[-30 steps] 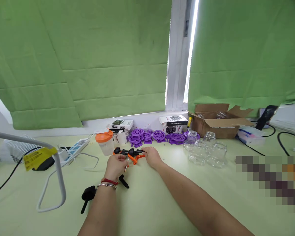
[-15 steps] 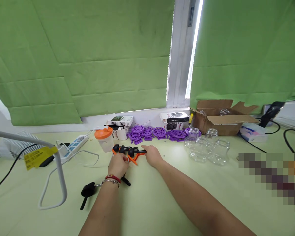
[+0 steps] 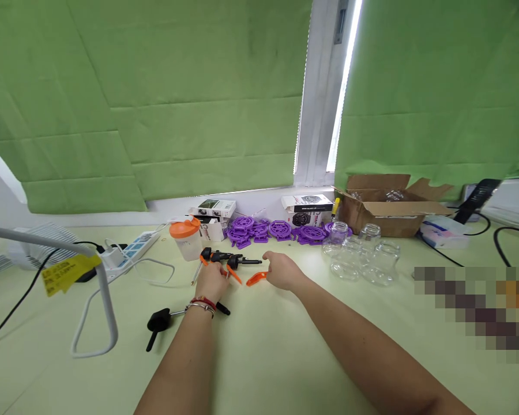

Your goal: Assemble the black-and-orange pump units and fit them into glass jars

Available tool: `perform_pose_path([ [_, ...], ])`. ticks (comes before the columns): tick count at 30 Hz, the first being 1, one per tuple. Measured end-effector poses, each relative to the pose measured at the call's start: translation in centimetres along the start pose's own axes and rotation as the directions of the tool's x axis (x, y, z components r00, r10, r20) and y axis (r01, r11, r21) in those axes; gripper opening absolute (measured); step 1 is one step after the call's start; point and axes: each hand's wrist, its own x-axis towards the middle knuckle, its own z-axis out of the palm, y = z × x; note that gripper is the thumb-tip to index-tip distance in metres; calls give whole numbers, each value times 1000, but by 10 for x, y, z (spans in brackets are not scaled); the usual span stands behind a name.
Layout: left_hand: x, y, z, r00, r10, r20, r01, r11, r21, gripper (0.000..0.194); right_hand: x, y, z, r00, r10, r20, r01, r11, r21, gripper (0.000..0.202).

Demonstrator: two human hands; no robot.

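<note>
My left hand, with a red band and bracelet at the wrist, is closed on a black-and-orange tool with a metal bar that looks like a bar clamp. Other similar black parts sit against it, so where one tool ends is hard to tell. A black head with a handle on a metal rod lies left of my wrist. My right hand pinches a curved orange lever-like piece, its tip pointing left, apart from the clamp. Part of that piece is hidden by my fingers.
Behind stand an orange-lidded cup, purple plastic wheel-like parts and small boxes. Clear glass-like jars and a cardboard box are right. A power strip and a grey bent tube are left.
My right hand has moved a little right, away from the black bar end. The orange piece has come away rightward with it. My left hand has stayed on the clamp.
</note>
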Motion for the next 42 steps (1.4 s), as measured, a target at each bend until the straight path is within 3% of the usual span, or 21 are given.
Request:
perform_pose_path([
  [5,0,-3,-7,1000,7,-7,-7,1000,6,6,-29,4,-1,998,-51,37,47,992,121,43],
  [11,-8,-9,-41,998,14,-58,-10,998,58,15,-69,12,10,992,-104,69,97,991,90,35],
  [16,-30,-23,-61,998,43,48,-50,986,162,18,-99,23,13,984,-160,84,160,987,7,26],
  [20,-56,-48,-67,993,17,118,-47,965,259,22,-117,34,9,980,-178,84,180,984,-14,23],
  [25,-80,-80,-69,998,-20,62,-6,920,392,30,-126,45,4,990,-137,46,135,990,43,18],
  [28,-86,-89,-70,993,-83,80,52,943,330,31,-123,51,5,990,-130,47,125,988,94,14],
  [33,-98,-96,-81,978,-189,93,158,949,272,17,-117,61,11,997,-69,40,57,969,242,13],
  [36,-111,-85,-87,996,-59,73,50,991,123,16,-114,64,14,999,-27,23,16,922,386,16],
  [38,-118,-63,-86,984,103,148,-95,994,-56,21,-110,65,14,1000,0,-5,2,890,455,16],
  [42,-121,6,-68,881,399,253,-321,899,-299,18,-101,67,11,991,88,-97,-27,860,510,15],
])
